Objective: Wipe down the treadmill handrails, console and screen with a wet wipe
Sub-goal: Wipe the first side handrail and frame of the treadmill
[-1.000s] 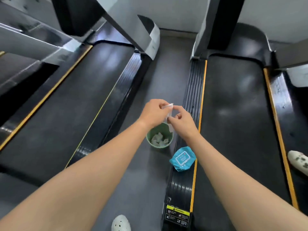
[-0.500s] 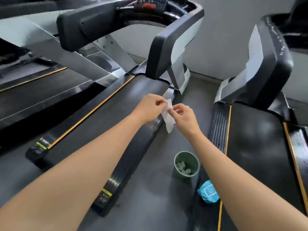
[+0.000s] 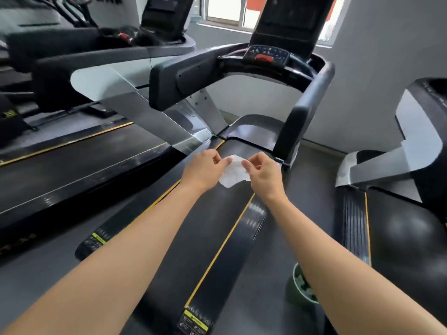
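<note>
Wet wipe (image 3: 233,172) now spread wider, pinched by left hand (image 3: 203,170) and right hand (image 3: 262,174), below treadmill console (image 3: 266,54); wiping not begun.

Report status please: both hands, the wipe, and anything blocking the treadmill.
Left hand and right hand both pinch the wet wipe, spreading it. Handrails, console not yet touched. No obstacle seen ahead.
</note>
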